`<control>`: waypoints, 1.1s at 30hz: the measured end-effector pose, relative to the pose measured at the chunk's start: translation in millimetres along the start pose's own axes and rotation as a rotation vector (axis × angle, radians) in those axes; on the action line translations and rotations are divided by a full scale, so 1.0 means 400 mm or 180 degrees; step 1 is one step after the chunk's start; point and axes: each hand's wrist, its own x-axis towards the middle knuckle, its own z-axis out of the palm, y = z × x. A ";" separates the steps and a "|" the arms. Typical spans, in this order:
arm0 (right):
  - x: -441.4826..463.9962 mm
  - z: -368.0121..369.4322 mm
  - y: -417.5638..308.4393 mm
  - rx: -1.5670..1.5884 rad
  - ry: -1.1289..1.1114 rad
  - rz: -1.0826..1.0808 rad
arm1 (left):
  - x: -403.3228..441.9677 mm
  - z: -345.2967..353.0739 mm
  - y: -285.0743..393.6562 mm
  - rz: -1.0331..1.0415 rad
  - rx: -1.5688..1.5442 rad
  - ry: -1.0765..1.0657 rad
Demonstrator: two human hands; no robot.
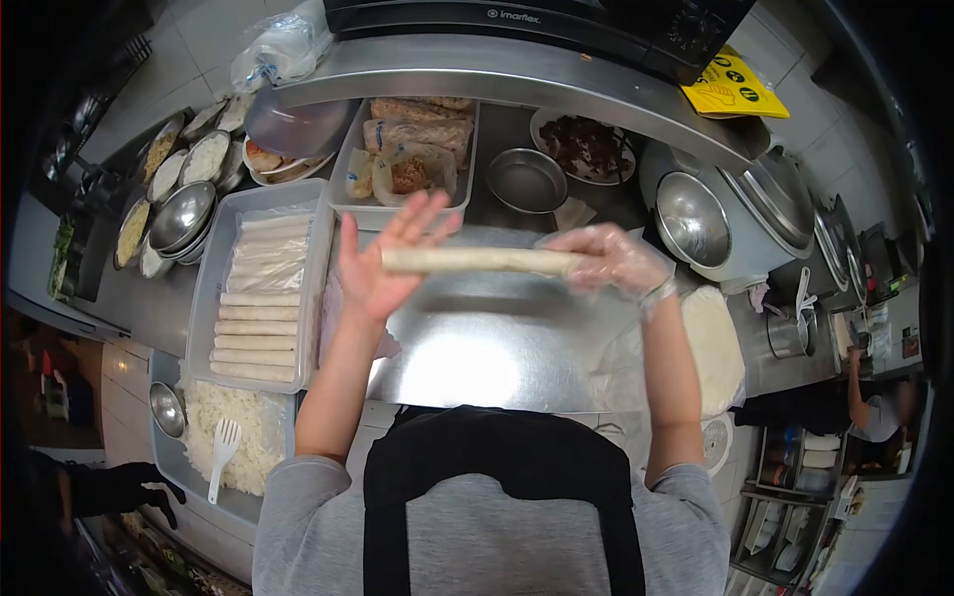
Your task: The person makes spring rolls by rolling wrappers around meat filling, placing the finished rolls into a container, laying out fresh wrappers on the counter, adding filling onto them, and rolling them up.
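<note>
A long pale uncooked spring roll [477, 260] is held level above the steel worktop. My right hand [614, 260], in a clear plastic glove, grips its right end. My left hand [373, 283] is bare, palm up with fingers spread, and the roll's left end lies at the palm; I cannot tell whether it touches. To the left, a plastic tub [324, 248] contains several similar rolls [256, 343], the farther ones under clear film. A stack of pale round wrappers [712, 348] lies beside my right forearm.
Behind the hands stand a tub of bagged filling [412, 179], a metal bowl [527, 181] and a plate of dark food [584, 149]. A steel shelf [517, 70] overhangs the back. Rice [234, 432] with a white fork [225, 452] is at lower left. Another person [870, 412] stands far right.
</note>
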 end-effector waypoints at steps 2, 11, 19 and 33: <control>0.006 -0.030 -0.063 -0.0216 0.0120 -0.0460 | -0.053 -0.049 -0.041 -0.0864 0.0064 -0.0020; 0.112 0.084 -0.144 -0.0167 -0.0317 -0.0746 | 0.071 -0.028 -0.186 -0.1711 0.1667 -0.0996; 0.066 0.234 0.143 0.0336 0.1015 -0.0731 | 0.101 0.066 -0.196 0.0560 0.1856 0.0299; 0.072 0.283 0.121 -0.0021 0.1270 -0.0584 | 0.091 0.130 -0.200 0.1264 0.3335 -0.0349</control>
